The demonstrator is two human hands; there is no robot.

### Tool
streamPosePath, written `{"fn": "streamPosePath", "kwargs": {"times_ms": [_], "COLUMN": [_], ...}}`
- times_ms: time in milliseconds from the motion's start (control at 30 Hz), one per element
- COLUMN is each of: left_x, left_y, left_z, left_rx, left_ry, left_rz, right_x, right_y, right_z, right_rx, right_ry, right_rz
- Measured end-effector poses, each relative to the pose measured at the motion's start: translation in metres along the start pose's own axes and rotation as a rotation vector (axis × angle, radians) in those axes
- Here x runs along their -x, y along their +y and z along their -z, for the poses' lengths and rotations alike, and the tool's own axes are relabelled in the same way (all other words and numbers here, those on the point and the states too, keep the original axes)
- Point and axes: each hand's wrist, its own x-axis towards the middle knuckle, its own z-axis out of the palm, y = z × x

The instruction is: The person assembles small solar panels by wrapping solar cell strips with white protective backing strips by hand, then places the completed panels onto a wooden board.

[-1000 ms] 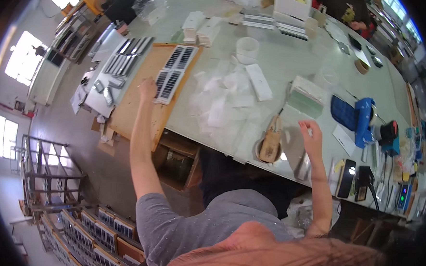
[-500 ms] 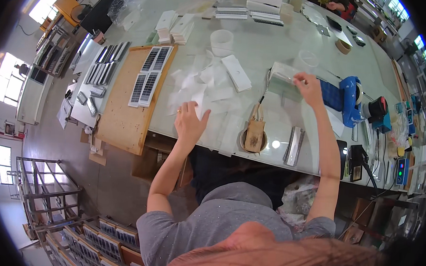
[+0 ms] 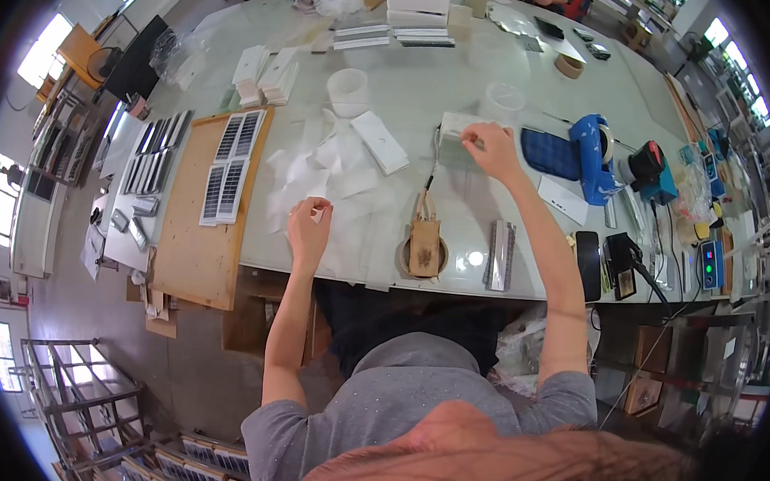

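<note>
My left hand [image 3: 308, 223] is closed at the near edge of loose, thin white sheets [image 3: 341, 173], its fingertips pinching a bit of white sheet. Farther out on the right, my right hand [image 3: 494, 150] has its fingers drawn together over the end of a clear, pale flat pack [image 3: 454, 129]. Whatever is between those fingertips is too small to make out. A stack of white rectangular pieces [image 3: 379, 143] lies between the hands. Nearer me, a tan block with a loop handle [image 3: 425, 247] rests over a round dish, and a thin corded tool [image 3: 434, 160] lies just beyond it.
On the left, small solar panels [image 3: 229, 167] lie on a wooden board [image 3: 181, 230]. Silvery strips [image 3: 500, 257] lie at the front edge. Rightward are a dark blue flat stack [image 3: 551, 153] and a blue tape dispenser [image 3: 593, 160]. A translucent tub [image 3: 348, 89] stands farther back.
My left hand has gone from spread fingers to a pinch on a white sheet. My right hand stays over the pale pack with fingers together. The whole view has shifted.
</note>
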Motion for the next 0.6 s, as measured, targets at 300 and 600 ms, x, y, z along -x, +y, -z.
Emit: {"fn": "streamPosePath", "kwargs": {"times_ms": [300, 600], "left_x": [0.0, 0.022], "left_y": [0.04, 0.067], "left_z": [0.005, 0.01], "left_rx": [0.829, 0.696], "left_ry": [0.047, 0.183], "left_rz": [0.122, -0.147], "right_x": [0.011, 0.104], "right_y": [0.032, -0.126], "right_z": [0.036, 0.017], "right_rx": [-0.871, -0.997], "right_ry": [0.397, -0.238], "right_rz": [-0.551, -0.667]}}
